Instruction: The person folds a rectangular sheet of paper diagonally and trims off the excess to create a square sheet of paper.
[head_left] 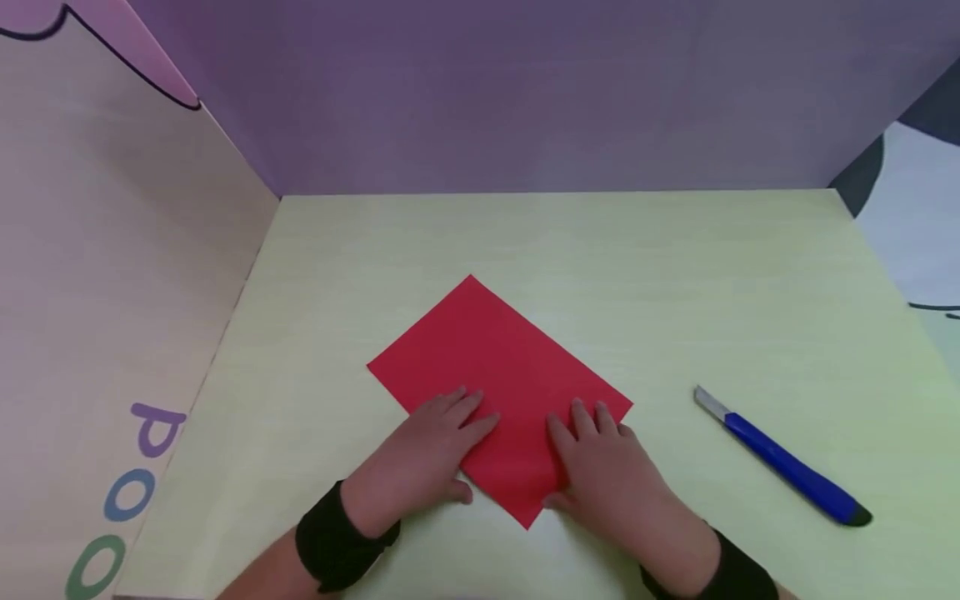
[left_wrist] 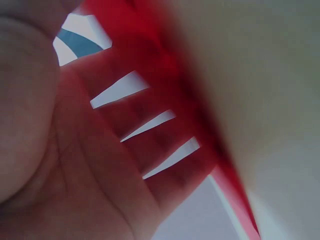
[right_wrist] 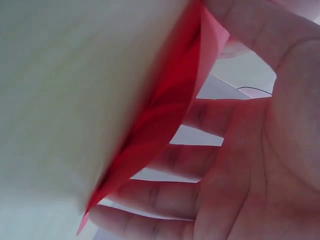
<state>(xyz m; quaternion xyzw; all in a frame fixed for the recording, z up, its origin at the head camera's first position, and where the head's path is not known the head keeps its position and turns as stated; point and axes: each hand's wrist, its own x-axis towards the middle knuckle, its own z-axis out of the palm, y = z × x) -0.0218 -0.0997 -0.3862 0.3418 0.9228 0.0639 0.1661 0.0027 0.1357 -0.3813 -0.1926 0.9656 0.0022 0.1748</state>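
A sheet of red paper (head_left: 495, 350) lies turned cornerwise on the pale table, one corner pointing at the person. On its lower left edge rests my left hand (head_left: 420, 450), fingers spread over the sheet and thumb off the edge. My right hand (head_left: 607, 467) touches the lower right edge with its fingers on top. Its thumb is close to the near corner. In the right wrist view the red paper (right_wrist: 165, 100) bows up off the table along that edge, beside the fingers (right_wrist: 170, 192). The left wrist view shows straight, parted fingers (left_wrist: 145, 125) against the paper.
A craft knife with a blue handle (head_left: 787, 467) lies right of the paper, blade toward the back left. A purple panel (head_left: 555, 100) stands behind the table (head_left: 360, 250). On the left is a pale panel (head_left: 112, 250) with coloured letters. Black bands (head_left: 337, 533) circle both wrists.
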